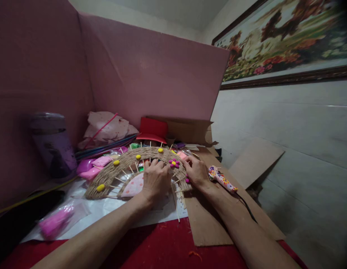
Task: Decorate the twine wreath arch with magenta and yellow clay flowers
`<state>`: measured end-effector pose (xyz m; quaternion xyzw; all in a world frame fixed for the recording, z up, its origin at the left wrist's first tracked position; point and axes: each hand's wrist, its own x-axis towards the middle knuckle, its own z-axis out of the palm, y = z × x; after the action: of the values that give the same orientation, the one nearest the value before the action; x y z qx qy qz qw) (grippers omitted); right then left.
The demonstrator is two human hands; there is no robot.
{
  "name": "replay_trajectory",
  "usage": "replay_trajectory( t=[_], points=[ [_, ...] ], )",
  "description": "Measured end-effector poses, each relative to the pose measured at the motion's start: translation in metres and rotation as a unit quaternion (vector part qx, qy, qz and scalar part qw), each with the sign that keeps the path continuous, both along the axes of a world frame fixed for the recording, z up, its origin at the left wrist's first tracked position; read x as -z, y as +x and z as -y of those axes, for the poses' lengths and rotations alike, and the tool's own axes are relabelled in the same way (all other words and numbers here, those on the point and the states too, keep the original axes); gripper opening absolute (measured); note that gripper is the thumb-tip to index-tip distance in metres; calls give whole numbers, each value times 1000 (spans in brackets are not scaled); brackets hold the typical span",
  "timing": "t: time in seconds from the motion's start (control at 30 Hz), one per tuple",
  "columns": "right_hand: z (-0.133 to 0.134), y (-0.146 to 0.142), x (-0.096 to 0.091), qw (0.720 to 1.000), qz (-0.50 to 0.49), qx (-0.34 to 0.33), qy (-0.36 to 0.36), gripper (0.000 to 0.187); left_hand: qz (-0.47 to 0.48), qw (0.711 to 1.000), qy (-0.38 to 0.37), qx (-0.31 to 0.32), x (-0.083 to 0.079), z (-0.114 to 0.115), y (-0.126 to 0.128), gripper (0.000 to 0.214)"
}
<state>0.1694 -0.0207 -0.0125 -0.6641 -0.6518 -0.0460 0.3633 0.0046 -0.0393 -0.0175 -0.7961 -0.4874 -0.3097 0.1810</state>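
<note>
A fan-shaped arch (151,154) wound with brown twine lies flat in front of me, thin wooden sticks poking out of both edges. Yellow clay dots (138,157) are spaced along it. Toward its right side sits a magenta clay flower (173,163) with a yellow centre; a second magenta piece (187,179) is partly covered by my right hand. My left hand (157,180) is closed over the arch's inner edge, left of the flower, its fingertips hidden. My right hand (196,172) bends its fingers together at the arch's right side, close to the flower; anything pinched there is hidden.
A glue gun (222,179) in flower-patterned wrap rests on cardboard (209,220) at right, its black cord trailing. Bagged pink clay (57,222) and more packets (102,161) are at left, near a purple tumbler (54,145). Pink panels (151,71) stand behind.
</note>
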Motion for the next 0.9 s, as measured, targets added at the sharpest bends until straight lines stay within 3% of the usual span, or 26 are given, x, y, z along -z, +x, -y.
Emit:
replay_trajectory(
  t=[0.3, 0.67, 0.9],
  points=[
    [-1, 1, 1, 1000, 0, -10, 7, 26, -31, 999, -23, 4, 1, 2, 2, 23],
    [-1, 1, 0, 1000, 3, -18, 15, 24, -79, 997, 8, 4, -1, -3, 7, 42],
    [-1, 0, 0, 1000, 7, -21, 20, 26, -75, 997, 7, 13, 1, -5, 10, 37]
  ],
)
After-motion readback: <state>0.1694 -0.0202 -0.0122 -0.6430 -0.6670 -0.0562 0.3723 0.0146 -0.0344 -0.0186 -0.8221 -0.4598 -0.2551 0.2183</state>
